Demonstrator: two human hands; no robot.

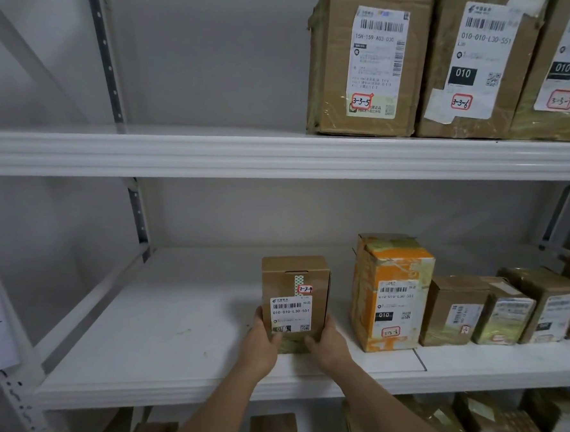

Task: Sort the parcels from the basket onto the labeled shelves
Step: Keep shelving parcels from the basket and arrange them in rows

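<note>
A small upright brown cardboard parcel (294, 296) with a white shipping label and a red-ringed handwritten code stands on the white metal middle shelf (170, 315), near its front edge and left of the row already sorted there. The person has both hands on it. The left hand (262, 341) cups the lower left side with the thumb across the bottom front corner, and the right hand (327, 343) mirrors it on the lower right side, fingers wrapped toward the back, so the box is clasped between the two palms. The code looks like 3-2-something, though the last figure is too blurred for me to read.

Just to the right, with a clear gap between, stands a taller orange-and-tan taped carton (390, 294), and beyond it smaller brown boxes (454, 309) run off to the right. On the white upper shelf (281, 152) sit large brown cartons (366, 64) marked 3-3-5, 3-3-6 and 3-3-7.

The parcel seems light, given its size and the easy hold. Its walls look stiff and its faces matt, so it should not slip. Holding it low on the two sides suits it well, since that keeps the label facing out and lets it slide along the shelf without toppling.
</note>
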